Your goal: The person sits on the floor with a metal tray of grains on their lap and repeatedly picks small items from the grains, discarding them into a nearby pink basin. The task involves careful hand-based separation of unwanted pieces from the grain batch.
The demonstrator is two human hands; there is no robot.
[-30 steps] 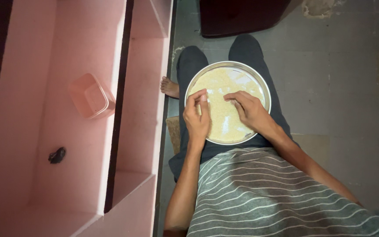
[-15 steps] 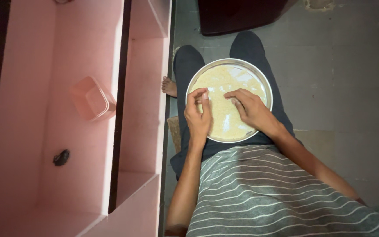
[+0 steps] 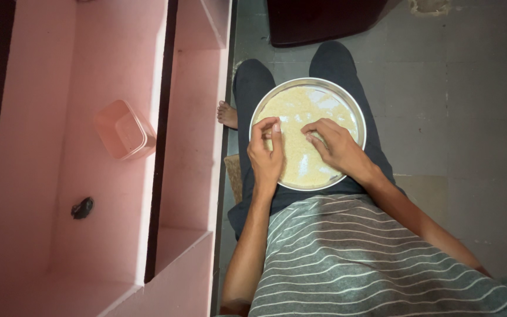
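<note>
Head view, looking straight down: the person sits w/ a round steel plate (image 3: 356, 114) resting on the lap, legs in dark trousers, striped grey shirt at the bottom of frame. The plate carries a thin layer of pale grain (image 3: 300, 108), spread unevenly so that bare metal shows through in streaks. Left hand (image 3: 266, 155) lies over the plate's left rim, fingers (image 3: 276, 128) curled and drawn together w/ thumb against the fingertips in a pinch posture; whether a grain or speck is held between them cannot be told at this res. Right hand (image 3: 338, 149) rests palm-down on the grain nr the plate's centre, fingers loosely bent, tips touching the grain layer, nothing gripped as far as visible. Key relation: the untouched bulk of grain lies away from the body, i.e. beyond both sets of fingertips toward the plate's far rim; the round plate has no long axis; both hands are about equally close, the two fingertip groups near each other but apart. To the person's left: a pink shelf unit (image 3: 186, 147) w/ a pink plastic container (image 3: 123, 130) and a small dark object (image 3: 82, 208), well apart from the plate. A bare foot (image 3: 227, 115) shows just beside the shelf edge. Grey tiled floor (image 3: 459, 117) lies on the right.
</note>
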